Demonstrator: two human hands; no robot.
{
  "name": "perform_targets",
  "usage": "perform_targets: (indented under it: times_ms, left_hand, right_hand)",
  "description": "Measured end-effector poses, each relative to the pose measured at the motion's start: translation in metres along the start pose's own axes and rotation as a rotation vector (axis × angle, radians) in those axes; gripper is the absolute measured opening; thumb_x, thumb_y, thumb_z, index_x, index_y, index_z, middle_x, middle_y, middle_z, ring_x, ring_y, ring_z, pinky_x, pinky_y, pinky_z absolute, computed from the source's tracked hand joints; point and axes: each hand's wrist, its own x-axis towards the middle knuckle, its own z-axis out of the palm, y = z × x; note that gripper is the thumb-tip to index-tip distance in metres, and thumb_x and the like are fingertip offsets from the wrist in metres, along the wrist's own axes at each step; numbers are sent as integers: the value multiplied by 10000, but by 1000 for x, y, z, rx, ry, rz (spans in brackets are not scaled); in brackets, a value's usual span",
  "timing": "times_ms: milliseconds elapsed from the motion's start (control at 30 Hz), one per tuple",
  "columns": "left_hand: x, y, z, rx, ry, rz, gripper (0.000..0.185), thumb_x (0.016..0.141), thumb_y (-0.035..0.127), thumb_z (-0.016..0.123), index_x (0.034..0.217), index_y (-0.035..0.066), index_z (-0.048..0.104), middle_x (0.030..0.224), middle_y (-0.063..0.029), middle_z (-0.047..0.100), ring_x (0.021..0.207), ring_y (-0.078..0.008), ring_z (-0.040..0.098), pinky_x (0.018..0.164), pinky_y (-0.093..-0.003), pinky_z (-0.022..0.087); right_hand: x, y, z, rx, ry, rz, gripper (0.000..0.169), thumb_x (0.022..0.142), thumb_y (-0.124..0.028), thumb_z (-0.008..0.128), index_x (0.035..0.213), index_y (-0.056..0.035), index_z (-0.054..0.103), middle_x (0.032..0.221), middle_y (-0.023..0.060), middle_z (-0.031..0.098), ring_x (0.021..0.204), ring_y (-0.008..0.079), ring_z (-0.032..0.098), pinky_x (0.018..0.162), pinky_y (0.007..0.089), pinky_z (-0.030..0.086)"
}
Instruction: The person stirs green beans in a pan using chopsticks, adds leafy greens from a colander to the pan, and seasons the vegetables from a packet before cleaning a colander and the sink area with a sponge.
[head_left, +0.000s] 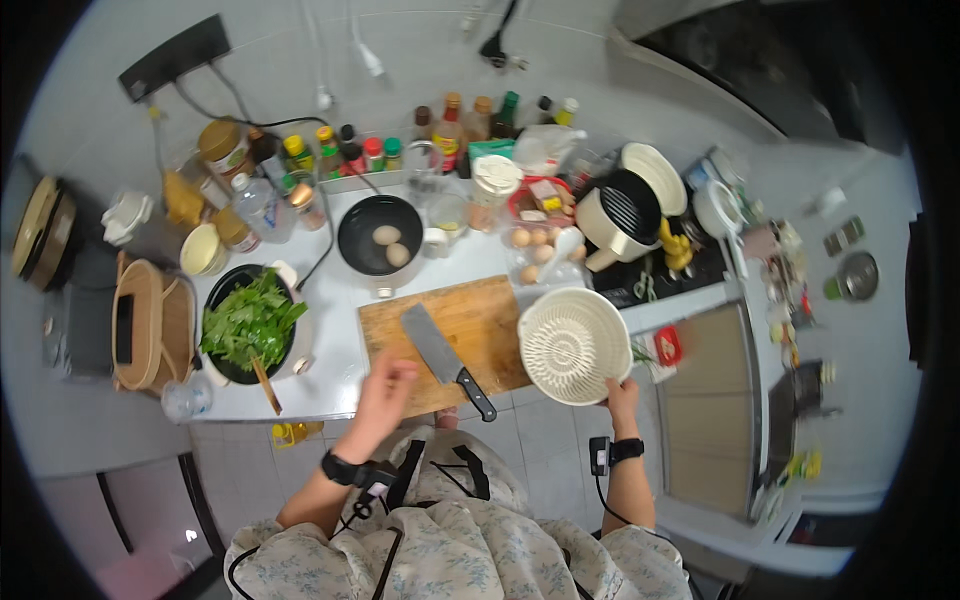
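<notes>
My right hand (622, 397) grips the near rim of a cream plastic colander basket (564, 345). The basket has nothing in it and is tilted so its inside faces me, beside the right edge of a wooden cutting board (495, 330). Over the board's near left part is my left hand (388, 386), blurred, with loosely bent fingers and nothing held. A cleaver (435, 341) lies on the board to the right of that hand. Its black handle (476, 395) sticks out past the board's near edge.
Leafy greens (251, 319) fill a pot at left, with wooden chopsticks (266, 386) in it. Two eggs (391, 246) sit in a black pan (367, 217). Behind stand seasoning bottles (450, 135). More eggs (529, 274) lie near a cream pot (611, 225) at right.
</notes>
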Motion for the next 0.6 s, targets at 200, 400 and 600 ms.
perform_targets:
  times_ms: [200, 400, 600]
  left_hand:
    - [-58, -10, -158, 671, 862, -139, 152, 888, 133, 563, 936, 19, 473, 766, -116, 584, 647, -246, 572, 568, -356, 448]
    - [-72, -49, -156, -487, 573, -748, 356, 943, 322, 525, 998, -29, 503, 784, -76, 604, 737, -191, 624, 657, -294, 533]
    - [-88, -61, -178, -1283, 297, -527, 246, 988, 236, 432, 1015, 11, 526, 786, -51, 585, 714, -161, 616, 662, -242, 545]
  right_hand:
    - [25, 35, -11, 222, -51, 162, 319, 856, -222, 597, 1067, 16, 568, 898, 125, 660, 701, 215, 658, 542, 309, 558]
    - [23, -32, -2, -259, -114, 385, 459, 850, -386, 637, 1069, 10, 560, 874, 129, 642, 688, 216, 632, 561, 316, 521]
    - [-32, -116, 100, -484, 81, -734, 200, 853, 8, 546, 1051, -4, 574, 923, 80, 584, 804, 171, 567, 671, 263, 463]
